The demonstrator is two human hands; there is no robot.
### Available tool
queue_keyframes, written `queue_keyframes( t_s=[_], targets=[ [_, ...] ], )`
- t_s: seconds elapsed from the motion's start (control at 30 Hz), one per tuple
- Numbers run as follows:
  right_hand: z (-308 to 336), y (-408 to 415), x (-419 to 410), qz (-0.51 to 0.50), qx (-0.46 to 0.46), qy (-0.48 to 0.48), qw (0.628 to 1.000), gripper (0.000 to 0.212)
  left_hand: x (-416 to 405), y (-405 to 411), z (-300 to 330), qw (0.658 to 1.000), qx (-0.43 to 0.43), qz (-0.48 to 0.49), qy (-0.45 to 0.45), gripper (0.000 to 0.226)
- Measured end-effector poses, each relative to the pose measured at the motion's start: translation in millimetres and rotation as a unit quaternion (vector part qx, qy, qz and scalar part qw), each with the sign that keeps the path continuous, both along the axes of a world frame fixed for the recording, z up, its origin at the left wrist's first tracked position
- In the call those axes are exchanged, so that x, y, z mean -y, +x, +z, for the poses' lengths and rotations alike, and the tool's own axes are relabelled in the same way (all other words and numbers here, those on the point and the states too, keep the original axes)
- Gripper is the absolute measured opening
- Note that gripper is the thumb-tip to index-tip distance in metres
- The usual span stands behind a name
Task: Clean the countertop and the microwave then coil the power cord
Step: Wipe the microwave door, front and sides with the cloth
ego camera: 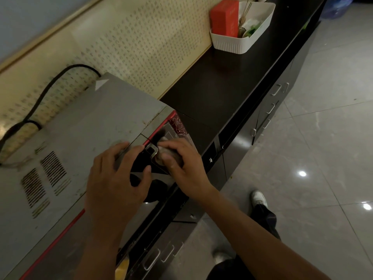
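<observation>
A grey microwave [80, 138] with a red front trim stands on the dark countertop [218, 85], seen from above. My left hand [115, 178] lies flat over the front top edge of the microwave, fingers spread, holding nothing. My right hand [181, 164] presses a crumpled greyish cloth [163, 154] against the microwave's front control panel near the top right corner. A black power cord [50, 85] loops up along the wall behind the microwave.
A white basket [228, 45] holding a red box [224, 17] and small items stands farther along the counter by the wall. Drawers with metal handles [270, 110] run below the counter. Grey tiled floor [323, 138] lies to the right, with my shoes visible.
</observation>
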State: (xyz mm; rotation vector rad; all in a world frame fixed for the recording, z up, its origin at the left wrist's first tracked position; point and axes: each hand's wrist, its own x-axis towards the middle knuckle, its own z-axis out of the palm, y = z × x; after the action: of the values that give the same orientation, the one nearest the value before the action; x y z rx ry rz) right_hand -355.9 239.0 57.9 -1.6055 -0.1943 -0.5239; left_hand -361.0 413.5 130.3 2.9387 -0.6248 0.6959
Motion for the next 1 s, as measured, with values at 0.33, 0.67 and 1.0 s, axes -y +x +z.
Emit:
queue_keyframes(
  t_s=[0.33, 0.67, 1.0],
  targets=[
    [-75, -14, 15, 0.044, -0.135, -0.117, 0.983, 0.024, -1, 2, -2, 1.000, -0.005, 0.005, -0.013, 0.048],
    [-34, -6, 0, 0.002, -0.026, -0.024, 0.999, 0.030, -1, 1, 0, 1.000, -0.013, 0.004, -0.021, 0.048],
    [-122, -27, 30, -0.023, -0.302, -0.061, 0.951, 0.015, 2, 1, 0, 1.000, -0.004, 0.007, -0.014, 0.046]
  ],
)
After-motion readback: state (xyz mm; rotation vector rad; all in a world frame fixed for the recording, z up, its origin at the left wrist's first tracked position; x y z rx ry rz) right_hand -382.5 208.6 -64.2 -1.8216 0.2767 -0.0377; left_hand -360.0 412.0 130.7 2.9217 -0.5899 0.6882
